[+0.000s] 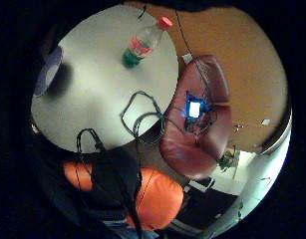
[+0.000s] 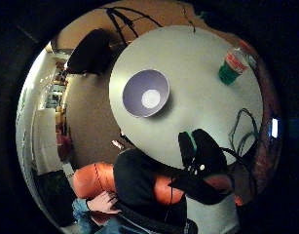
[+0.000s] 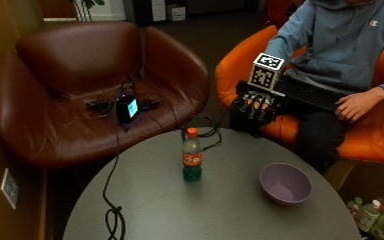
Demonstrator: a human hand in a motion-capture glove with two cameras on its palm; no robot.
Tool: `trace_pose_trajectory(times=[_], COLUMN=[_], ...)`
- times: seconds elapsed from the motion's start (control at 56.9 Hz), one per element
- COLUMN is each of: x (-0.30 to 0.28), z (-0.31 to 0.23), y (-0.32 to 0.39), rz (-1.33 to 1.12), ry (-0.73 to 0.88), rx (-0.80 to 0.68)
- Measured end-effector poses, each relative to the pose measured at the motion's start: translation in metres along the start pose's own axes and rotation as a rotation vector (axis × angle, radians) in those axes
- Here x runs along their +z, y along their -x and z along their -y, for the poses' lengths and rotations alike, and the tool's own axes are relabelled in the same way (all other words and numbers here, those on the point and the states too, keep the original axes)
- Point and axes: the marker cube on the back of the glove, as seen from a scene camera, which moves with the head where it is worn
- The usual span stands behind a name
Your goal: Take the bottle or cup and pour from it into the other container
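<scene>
A clear plastic bottle [image 3: 191, 160] with an orange cap, a red label and green liquid at its base stands upright near the middle of the round grey table [image 3: 212, 210]. The bottle [image 1: 142, 43] [image 2: 233, 66] also shows in both palm views. A purple bowl [image 3: 285, 183] [image 2: 145, 92] [image 1: 48, 70] sits to the bottle's right, empty. My gloved right hand [image 3: 257, 107] hovers above the table's far edge, fingers hanging down and relaxed, holding nothing. It is well apart from both the bottle and the bowl.
A black cable [image 3: 114, 210] trails over the table's left side and a loop [image 3: 205, 131] hangs off its far edge. A brown leather armchair [image 3: 79, 80] holds a lit device [image 3: 129, 107]. The person sits in an orange chair [image 3: 245, 65]. Several bottles [image 3: 378, 212] stand on the floor.
</scene>
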Motion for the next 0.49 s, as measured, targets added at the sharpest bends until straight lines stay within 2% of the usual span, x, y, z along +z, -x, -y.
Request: trace_pose_trajectory(times=[0.492], x=[-0.017], z=[0.017], y=[0.039], rz=[-0.02], ry=[0.013], rx=[-0.028])
